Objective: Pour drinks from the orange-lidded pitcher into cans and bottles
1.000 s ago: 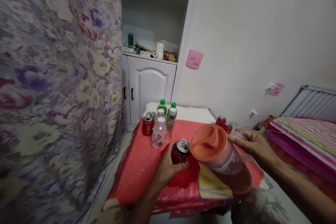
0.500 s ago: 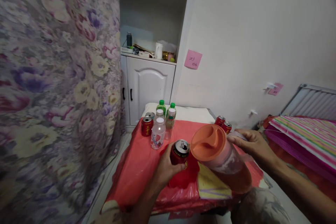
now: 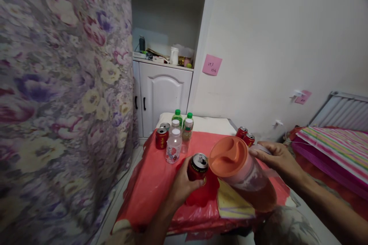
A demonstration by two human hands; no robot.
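My left hand is wrapped round an opened red drink can, its silver top facing up. With my right hand I grip the handle of a pitcher that has an orange lid. The pitcher tilts left, its lid close to the can's rim, and brownish liquid lies in its lower part. Whether anything flows from the spout I cannot tell. Below the can is a red scalloped plate or mat, and a yellow cloth lies beneath the pitcher.
Clear bottles, two green-capped bottles and red cans stand at the table's back left. More red cans are behind the pitcher. A red plastic cover drapes the table. A floral curtain hangs at left.
Nearly everything holds still. The view shifts very slightly; both hands keep their grip, and the pitcher stays tilted beside the can.
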